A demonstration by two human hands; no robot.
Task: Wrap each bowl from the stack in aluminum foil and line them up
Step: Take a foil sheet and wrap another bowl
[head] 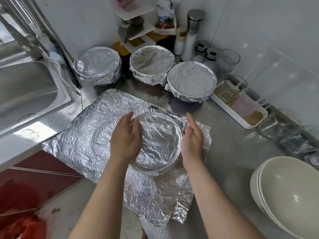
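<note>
Item in hand: one bowl (158, 140), its mouth covered by foil, standing on the worktop (233, 152) between the two hands. Left hand (125, 137): fingers nearly straight, lightly cupped against the bowl's left side, pressing foil to the wall and gripping nothing. Right hand (192, 137): fingers straight and together, palm laid to the bowl's right side, likewise pressing, not gripping. Foil sheet (86, 131): crumpled, spreading from the bowl over the worktop, with a wide spare margin beyond the left hand and a shorter flap below both wrists. Finished stock, in a rough row beyond the fingertips: left wrapped bowl (97, 66), middle wrapped bowl (151, 62), and right wrapped bowl (191, 81), the last nearest the right hand. Unwrapped stock: stack of bowls (290, 192), well out to the right of the right hand. Step judged: moulding foil down over the rim, roughly midway through the task. Handling note: both palms should sweep down and round the wall together so the pleats lie flat beneath the rim. The top skin should be kept taut without being pushed in, since thin foil is likely to tear at the rim. The surplus on the left hand's side wants tucking under or tearing away.
</note>
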